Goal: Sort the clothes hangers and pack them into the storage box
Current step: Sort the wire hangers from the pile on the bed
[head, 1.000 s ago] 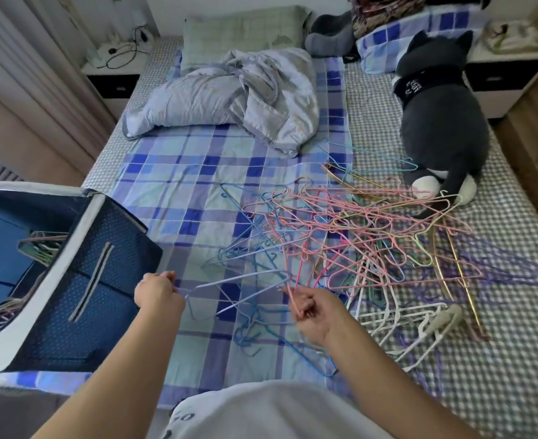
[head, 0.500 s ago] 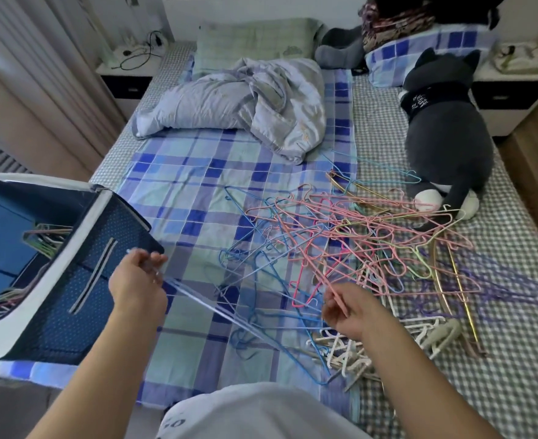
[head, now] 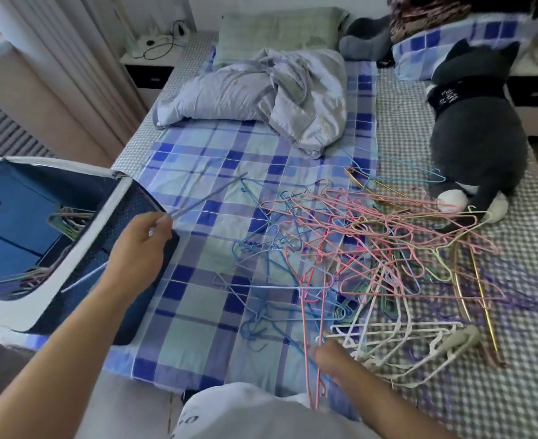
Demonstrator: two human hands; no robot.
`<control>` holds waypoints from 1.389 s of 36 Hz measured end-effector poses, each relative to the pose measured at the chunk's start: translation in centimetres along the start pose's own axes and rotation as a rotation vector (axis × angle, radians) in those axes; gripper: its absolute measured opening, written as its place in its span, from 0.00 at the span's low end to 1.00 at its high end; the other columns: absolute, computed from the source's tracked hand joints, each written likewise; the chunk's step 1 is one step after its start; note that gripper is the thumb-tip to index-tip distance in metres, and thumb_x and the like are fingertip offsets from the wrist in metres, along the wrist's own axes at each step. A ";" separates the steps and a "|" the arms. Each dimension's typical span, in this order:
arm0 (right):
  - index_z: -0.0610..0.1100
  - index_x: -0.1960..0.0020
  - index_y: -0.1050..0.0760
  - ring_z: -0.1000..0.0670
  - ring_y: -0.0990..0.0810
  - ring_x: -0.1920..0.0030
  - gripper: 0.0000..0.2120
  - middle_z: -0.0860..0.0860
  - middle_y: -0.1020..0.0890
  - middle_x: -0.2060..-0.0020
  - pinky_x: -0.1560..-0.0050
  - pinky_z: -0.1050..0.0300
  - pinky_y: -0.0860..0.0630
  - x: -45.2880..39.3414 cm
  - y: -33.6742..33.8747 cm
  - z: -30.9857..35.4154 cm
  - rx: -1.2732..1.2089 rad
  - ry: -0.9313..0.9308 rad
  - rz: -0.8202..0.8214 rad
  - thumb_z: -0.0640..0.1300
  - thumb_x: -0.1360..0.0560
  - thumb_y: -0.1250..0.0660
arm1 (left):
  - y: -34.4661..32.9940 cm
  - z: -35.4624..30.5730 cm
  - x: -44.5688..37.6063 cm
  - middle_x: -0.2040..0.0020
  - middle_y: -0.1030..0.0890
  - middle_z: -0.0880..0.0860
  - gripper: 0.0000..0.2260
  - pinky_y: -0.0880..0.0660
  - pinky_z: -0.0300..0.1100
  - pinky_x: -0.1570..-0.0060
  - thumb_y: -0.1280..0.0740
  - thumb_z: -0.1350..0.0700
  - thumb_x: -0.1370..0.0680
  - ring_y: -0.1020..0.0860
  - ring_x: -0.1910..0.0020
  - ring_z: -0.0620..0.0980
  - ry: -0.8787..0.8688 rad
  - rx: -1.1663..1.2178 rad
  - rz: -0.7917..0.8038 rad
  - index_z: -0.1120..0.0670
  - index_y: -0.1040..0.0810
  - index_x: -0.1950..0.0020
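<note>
A person looks down over a bed covered by a blue, white and pale green checked sheet (head: 198, 191). The left hand (head: 141, 245) is raised above the bed's left edge, its fingers pinched closed around a thin pale lilac wire hanger (head: 204, 194), which is blurred; part of it slants up and to the right from the fingertips, and another part shows below the wrist. Just beside that hand, at the left edge of the bed, stands a navy fabric storage box with a white rim (head: 80, 245), tipped so its open top faces the viewer; a few hangers in mixed colours lie inside it. The right hand (head: 334, 359) is low near the bottom of the view, at the near edge of a large tangled heap of thin wire hangers in pink, blue, green, gold and purple (head: 372, 236) spread across the middle and right of the bed. It touches a pink wire hanger (head: 312, 327) that runs down past the fingers, but motion blur hides whether the fingers are closed on it. Several white plastic hangers (head: 397, 337) lie just to the right of that hand. Beyond the heap, a dark grey plush cat with white paws (head: 473, 128) lies on a grey gingham cover. A crumpled pale grey quilt (head: 261, 93) rests near the head of the bed.
</note>
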State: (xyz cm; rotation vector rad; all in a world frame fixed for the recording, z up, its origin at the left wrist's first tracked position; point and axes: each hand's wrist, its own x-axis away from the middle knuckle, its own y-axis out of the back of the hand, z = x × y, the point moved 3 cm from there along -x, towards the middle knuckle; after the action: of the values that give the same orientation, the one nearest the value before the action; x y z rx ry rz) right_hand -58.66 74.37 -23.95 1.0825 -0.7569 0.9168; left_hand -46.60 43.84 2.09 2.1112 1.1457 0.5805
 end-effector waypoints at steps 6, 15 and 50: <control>0.41 0.55 0.26 0.45 0.27 0.67 0.12 0.44 0.25 0.65 0.64 0.54 0.33 -2.7 9.6 1.8 -0.399 0.010 -0.469 0.42 0.18 0.45 | -0.9 5.9 3.7 0.55 0.21 0.54 0.09 0.32 0.45 0.59 0.40 0.53 0.15 0.22 0.55 0.52 0.122 -0.076 0.046 0.53 0.21 0.48; 0.40 0.45 0.25 0.47 0.20 0.65 0.13 0.43 0.18 0.59 0.66 0.57 0.24 -3.2 10.5 10.3 -0.455 0.185 0.064 0.49 0.16 0.42 | -0.4 9.9 6.0 0.52 0.17 0.45 0.11 0.25 0.48 0.54 0.41 0.53 0.14 0.19 0.52 0.54 0.310 0.091 0.006 0.54 0.20 0.49; 0.40 0.50 0.22 0.53 0.15 0.63 0.16 0.46 0.15 0.61 0.64 0.59 0.17 3.9 3.7 5.3 -2.006 0.281 -0.050 0.36 0.37 0.25 | 0.8 8.1 1.7 0.55 0.15 0.50 0.15 0.32 0.37 0.58 0.42 0.51 0.14 0.22 0.58 0.38 0.140 0.273 -0.074 0.54 0.21 0.55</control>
State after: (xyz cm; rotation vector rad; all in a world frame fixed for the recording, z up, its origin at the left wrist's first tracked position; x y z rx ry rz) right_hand -60.70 71.04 -17.48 -0.7816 -0.9200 -0.0530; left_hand -40.00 42.28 -2.72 2.2726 1.4458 0.5718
